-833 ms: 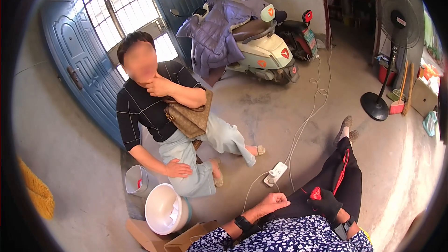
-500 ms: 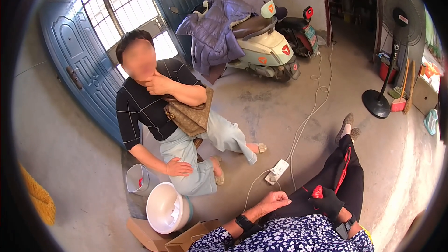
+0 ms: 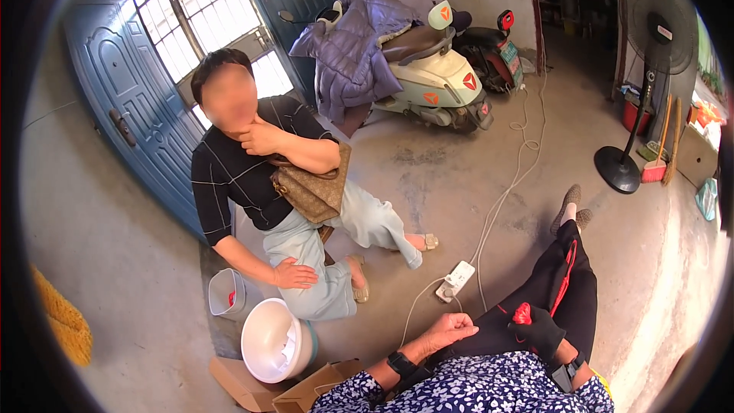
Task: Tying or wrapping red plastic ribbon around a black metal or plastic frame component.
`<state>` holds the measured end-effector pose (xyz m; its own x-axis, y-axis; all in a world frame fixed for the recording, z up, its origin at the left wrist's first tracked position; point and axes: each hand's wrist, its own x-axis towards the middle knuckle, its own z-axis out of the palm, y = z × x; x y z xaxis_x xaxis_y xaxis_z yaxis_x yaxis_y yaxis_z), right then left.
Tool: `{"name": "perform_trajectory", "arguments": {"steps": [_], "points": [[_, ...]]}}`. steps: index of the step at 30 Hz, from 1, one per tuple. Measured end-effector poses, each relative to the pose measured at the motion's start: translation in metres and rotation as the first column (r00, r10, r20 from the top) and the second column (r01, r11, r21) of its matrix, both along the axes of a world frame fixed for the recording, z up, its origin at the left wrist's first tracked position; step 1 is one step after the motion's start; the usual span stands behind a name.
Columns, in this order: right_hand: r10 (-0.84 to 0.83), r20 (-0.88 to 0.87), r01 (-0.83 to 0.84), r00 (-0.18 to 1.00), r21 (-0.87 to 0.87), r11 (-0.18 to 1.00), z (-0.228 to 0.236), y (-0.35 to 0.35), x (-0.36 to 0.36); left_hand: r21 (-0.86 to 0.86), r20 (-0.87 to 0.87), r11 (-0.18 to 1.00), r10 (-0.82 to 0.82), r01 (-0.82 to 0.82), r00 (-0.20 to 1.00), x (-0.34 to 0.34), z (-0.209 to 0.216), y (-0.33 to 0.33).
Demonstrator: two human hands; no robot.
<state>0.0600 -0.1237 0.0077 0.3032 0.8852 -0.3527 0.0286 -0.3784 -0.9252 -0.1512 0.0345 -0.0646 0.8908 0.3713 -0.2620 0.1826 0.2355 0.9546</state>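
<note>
Black-gloved right hand (image 3: 541, 333) is gripping a red object (image 3: 522, 313); bare left hand (image 3: 449, 330) is pointing inward, fingertips pinched together.

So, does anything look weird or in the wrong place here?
Two things look odd: a purple jacket lies draped over a scooter parked indoors, and the person's right hand, holding something red, is gloved in black while their left hand is bare. I see no spill.

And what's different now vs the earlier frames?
The fan head seems turned slightly right; the view itself drifted a little. Nothing visibly grasped or released: gloved right hand still holds the red bundle, bare left hand stays to its left. Other person, same pose.
</note>
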Motion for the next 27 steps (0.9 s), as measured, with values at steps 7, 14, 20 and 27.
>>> {"name": "perform_trajectory", "arguments": {"steps": [7,14,20,27], "points": [[-0.255,0.042,0.241,0.966,0.208,0.948,0.034,-0.020,0.008,-0.168,-0.066,0.984,-0.067,0.055,0.996,0.013,0.051,0.011],[-0.258,-0.388,0.380,0.885,0.278,0.882,0.128,-0.063,0.020,-0.685,0.301,0.554,-0.376,0.473,0.876,0.089,0.073,0.004],[-0.384,0.168,-0.059,0.908,0.959,0.278,0.058,-0.108,0.017,-0.792,0.395,0.323,-0.378,0.519,0.837,0.171,0.084,-0.028],[-0.623,0.029,0.602,0.782,0.226,0.766,0.059,-0.139,0.024,-0.237,0.133,0.970,-0.020,0.052,0.991,0.143,0.089,0.079]]}}
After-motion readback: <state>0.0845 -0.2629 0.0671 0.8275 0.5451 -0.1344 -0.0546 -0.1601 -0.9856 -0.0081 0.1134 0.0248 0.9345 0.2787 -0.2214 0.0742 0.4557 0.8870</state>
